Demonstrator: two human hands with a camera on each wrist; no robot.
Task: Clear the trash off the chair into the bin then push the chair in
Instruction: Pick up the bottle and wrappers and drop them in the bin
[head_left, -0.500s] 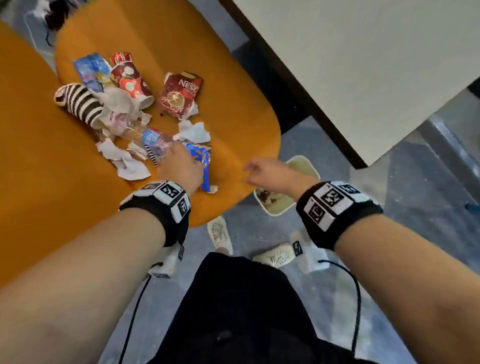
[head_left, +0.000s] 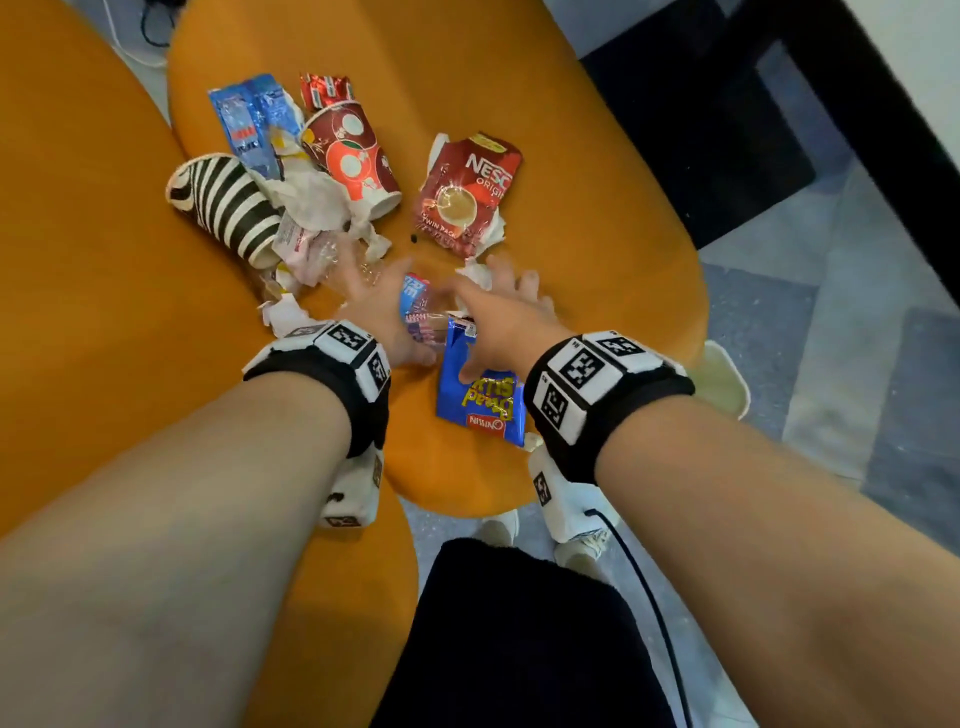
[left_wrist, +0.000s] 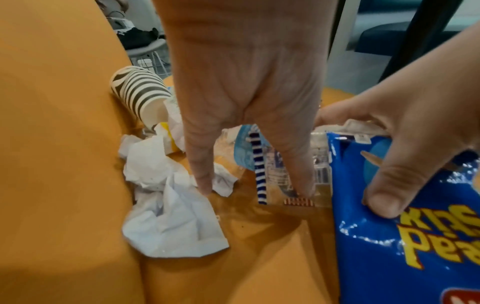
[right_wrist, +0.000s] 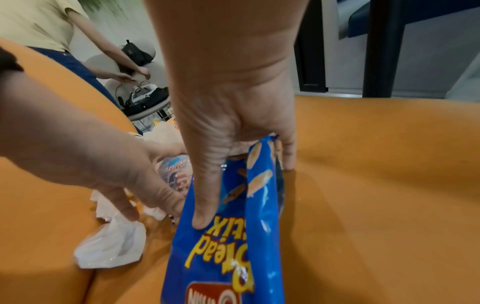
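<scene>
Trash lies on the orange chair seat (head_left: 597, 270): a striped cup (head_left: 223, 208), a red cup (head_left: 353, 156), a red coffee packet (head_left: 467, 192), a blue wrapper (head_left: 249, 119) and crumpled tissues (left_wrist: 168, 216). My left hand (head_left: 379, 312) arches over a crushed clear plastic bottle (left_wrist: 275, 164), with digits curled down on either side of it. My right hand (head_left: 493, 327) pinches the top of a blue snack bag (head_left: 478, 400), thumb (right_wrist: 205, 216) on its front and fingers behind. A cream bin (head_left: 722, 384) stands on the floor just right of the seat, half hidden by my right wrist.
The chair's orange backrest (head_left: 78, 260) rises at the left. A dark table leg and white tabletop (head_left: 883, 104) stand at the upper right. My feet are on the grey floor (head_left: 831, 364) below the seat's front edge. Another person (right_wrist: 52, 30) works behind the chair.
My right hand has moved left from the seat's front edge onto the blue snack bag and taken hold of it. The left hand stays at the bottle. My head has leaned closer.
</scene>
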